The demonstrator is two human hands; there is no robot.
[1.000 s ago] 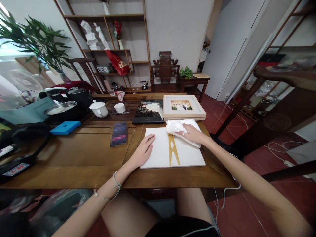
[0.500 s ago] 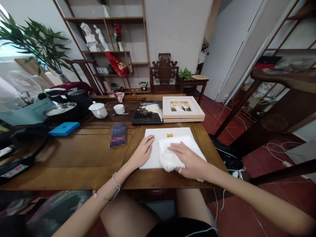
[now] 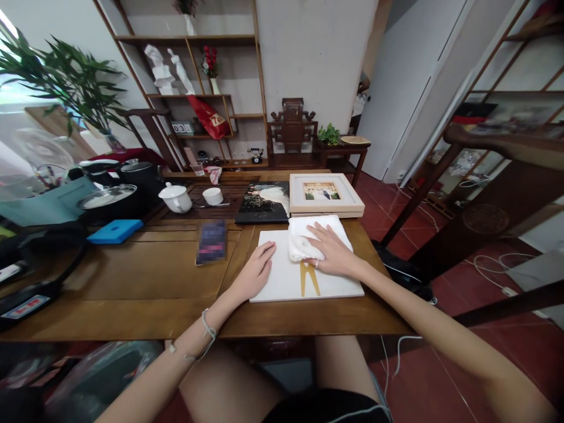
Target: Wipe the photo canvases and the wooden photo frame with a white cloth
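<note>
A white square board (image 3: 282, 281) with a gold stand-shaped strip (image 3: 309, 279) lies flat on the wooden table (image 3: 145, 276) in front of me. My left hand (image 3: 254, 272) rests flat on the board's left edge, fingers stretched out. My right hand (image 3: 331, 254) presses a white folded cloth (image 3: 304, 235) onto the board's far half, fingers spread over it. A ring shows on that hand.
Behind the board lie a dark photo print (image 3: 264, 201) and a white framed photo (image 3: 325, 194). A blurred phone (image 3: 211, 242), white teapot (image 3: 177, 197), cup (image 3: 212, 195), blue pad (image 3: 115, 230) and black pots (image 3: 112, 197) stand to the left. Shelves (image 3: 207, 88) and a chair (image 3: 292, 130) are beyond.
My right hand slid the cloth from the board's far side to its near edge, then back to the far half. The left hand stayed on the board.
</note>
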